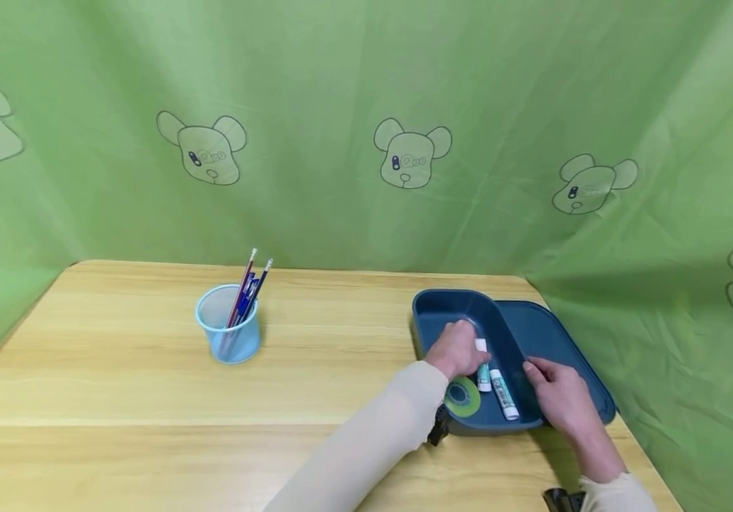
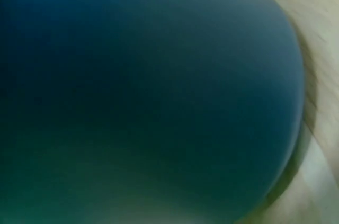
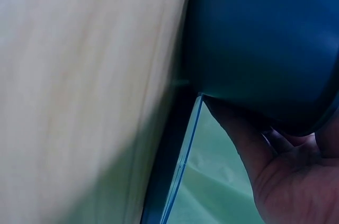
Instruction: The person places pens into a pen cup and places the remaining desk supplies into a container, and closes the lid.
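Observation:
A dark blue box (image 1: 426, 302), its top uncovered, stands at the right of the table. My left hand (image 1: 456, 348) reaches down into it, with the thumb across a white and teal glue stick (image 1: 483, 378); its other fingertips are hidden. Beside that lies a second glue stick (image 1: 504, 395), and a green tape roll (image 1: 463, 397) is near the left wall. My right hand (image 1: 557, 391) grips the box's right rim between thumb and fingers. In the right wrist view, that hand (image 3: 291, 181) curls against the box wall (image 3: 265, 38). The left wrist view holds only the blurred box (image 2: 212, 75).
A dark blue lid (image 1: 542, 331) lies partly under the box, at the table's right edge. On the left half of the wooden table (image 1: 116, 384) stands a light blue mesh cup (image 1: 236, 345) with pencils and pens (image 1: 247, 295). Green curtains (image 1: 315, 71) surround the table.

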Demonstrator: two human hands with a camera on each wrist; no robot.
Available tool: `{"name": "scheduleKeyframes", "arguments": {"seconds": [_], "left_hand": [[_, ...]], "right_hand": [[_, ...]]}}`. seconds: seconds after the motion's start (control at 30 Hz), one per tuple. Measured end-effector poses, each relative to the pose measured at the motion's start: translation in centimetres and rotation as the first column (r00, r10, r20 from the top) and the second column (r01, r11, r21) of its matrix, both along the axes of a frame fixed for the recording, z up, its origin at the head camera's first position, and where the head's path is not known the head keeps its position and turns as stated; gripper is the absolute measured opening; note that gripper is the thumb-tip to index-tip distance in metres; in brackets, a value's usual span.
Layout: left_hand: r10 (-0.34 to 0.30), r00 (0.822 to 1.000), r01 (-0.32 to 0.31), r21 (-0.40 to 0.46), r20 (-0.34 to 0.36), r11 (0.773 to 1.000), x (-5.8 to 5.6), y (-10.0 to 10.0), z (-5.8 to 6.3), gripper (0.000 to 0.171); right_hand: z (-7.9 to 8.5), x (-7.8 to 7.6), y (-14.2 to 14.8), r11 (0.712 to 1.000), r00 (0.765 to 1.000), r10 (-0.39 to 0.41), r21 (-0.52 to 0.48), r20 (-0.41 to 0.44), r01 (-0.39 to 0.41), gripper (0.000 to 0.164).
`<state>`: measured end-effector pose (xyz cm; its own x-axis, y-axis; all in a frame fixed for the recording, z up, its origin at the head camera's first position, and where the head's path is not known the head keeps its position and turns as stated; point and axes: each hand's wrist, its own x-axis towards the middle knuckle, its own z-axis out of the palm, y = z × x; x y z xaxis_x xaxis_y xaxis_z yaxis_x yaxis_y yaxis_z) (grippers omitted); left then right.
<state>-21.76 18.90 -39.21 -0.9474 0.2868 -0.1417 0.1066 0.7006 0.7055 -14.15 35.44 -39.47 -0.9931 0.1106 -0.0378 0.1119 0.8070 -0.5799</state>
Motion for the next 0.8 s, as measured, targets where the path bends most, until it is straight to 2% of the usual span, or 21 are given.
{"name": "scheduleKeyframes", "arguments": {"seconds": [0.13,0.4,0.63,0.8], "left_hand": [[-0.003,1.0,0.002,-0.024,-0.023,1.0,-0.25,0.17,-0.24,0.024],[-0.014,0.999,0.014,-0.016,-0.04,1.0,-0.59,0.24,-0.54,0.02],[-0.015,1.0,0.015,-0.035,-0.024,0.999,-0.63,0.47,-0.73,0.019],[-0.018,0.998,0.015,-0.039,-0.061,0.999,-0.71,0.45,-0.78,0.019]], "right_hand": [[0.04,-0.08,-0.04,1.0,1.0,0.008,0.004,-0.005,-0.008,0.055],[-0.09,-0.14,-0.15,1.0,1.0,0.003,0.016,-0.007,-0.003,0.053],[-0.18,0.0,-0.03,1.0,1.0,0.007,0.014,-0.006,-0.007,0.053],[-0.14,-0.01,-0.04,1.0,1.0,0.0,0.01,-0.01,0.001,0.053]]}}
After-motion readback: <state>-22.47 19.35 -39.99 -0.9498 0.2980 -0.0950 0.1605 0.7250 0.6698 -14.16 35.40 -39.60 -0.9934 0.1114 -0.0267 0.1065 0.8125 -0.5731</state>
